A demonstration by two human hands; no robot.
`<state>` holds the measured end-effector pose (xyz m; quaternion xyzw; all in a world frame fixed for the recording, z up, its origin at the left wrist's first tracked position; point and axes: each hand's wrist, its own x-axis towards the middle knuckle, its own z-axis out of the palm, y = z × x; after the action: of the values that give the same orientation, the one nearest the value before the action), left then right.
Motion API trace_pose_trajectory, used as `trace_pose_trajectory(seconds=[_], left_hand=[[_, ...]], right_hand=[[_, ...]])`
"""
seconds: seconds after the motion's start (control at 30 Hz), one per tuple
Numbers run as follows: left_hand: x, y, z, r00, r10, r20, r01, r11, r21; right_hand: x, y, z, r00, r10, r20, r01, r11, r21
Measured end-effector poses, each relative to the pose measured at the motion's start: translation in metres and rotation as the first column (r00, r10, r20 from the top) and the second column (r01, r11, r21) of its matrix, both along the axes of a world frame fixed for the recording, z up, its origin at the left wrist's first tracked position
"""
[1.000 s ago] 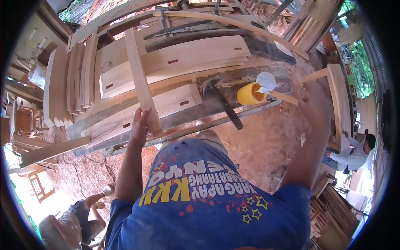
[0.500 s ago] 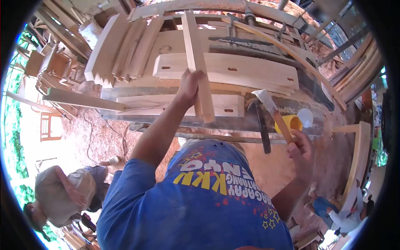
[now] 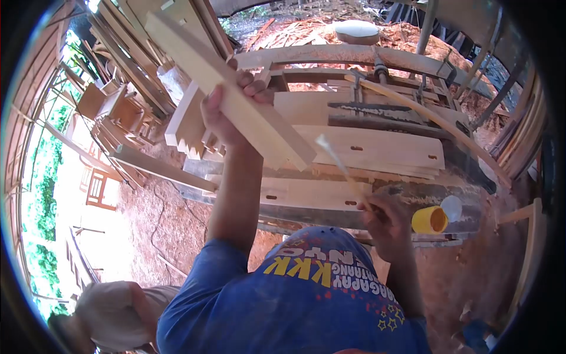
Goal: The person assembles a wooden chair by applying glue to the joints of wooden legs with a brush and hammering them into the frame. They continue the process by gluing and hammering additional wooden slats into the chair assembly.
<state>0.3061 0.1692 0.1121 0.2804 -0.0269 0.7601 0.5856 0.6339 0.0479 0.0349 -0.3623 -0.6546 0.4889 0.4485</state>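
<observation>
My left hand (image 3: 223,121) is wrapped round a squared length of pale timber (image 3: 268,127), raised and slanting over the bench. In my right hand (image 3: 389,224) is a slim wooden-handled brush (image 3: 348,175), its white-coated tip close to the timber's lower end. The brush is blurred by motion. An open yellow container (image 3: 429,220) lies to the right of that hand, beside a round white lid (image 3: 451,208). Below the raised piece, slotted pale boards (image 3: 377,150) lie across the bench, and another slotted board (image 3: 306,193) lies nearer me.
Stacked boards with notched ends (image 3: 184,121) are at the left of the bench. A long curved wooden strip (image 3: 433,121) runs over the clamps at the right. A timber bar (image 3: 162,168) juts out leftward. Another person (image 3: 121,315) is at the lower left.
The left hand has lifted the timber and tilted it up to the left. The right hand has brought the brush leftward, away from the yellow container, toward the timber's end. The view has shifted.
</observation>
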Motion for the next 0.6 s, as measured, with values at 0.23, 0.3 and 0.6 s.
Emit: trace_pose_trajectory(seconds=[0.23,0.3,0.6], left_hand=[[-0.005,-0.006,0.007,1.0,-0.016,0.021,0.012,0.984,0.178],[-0.007,-0.007,0.005,1.0,-0.002,-0.001,0.002,0.982,0.186],[0.001,-0.008,0.008,0.995,-0.091,-0.044,0.1,0.964,0.246]], right_hand=[[-0.029,0.01,0.012,0.994,-0.007,0.107,-0.019,0.97,0.243],[-0.026,0.008,0.013,0.992,-0.041,0.121,0.006,0.961,0.277],[0.016,0.018,0.034,0.988,0.035,0.151,-0.079,0.954,0.29]])
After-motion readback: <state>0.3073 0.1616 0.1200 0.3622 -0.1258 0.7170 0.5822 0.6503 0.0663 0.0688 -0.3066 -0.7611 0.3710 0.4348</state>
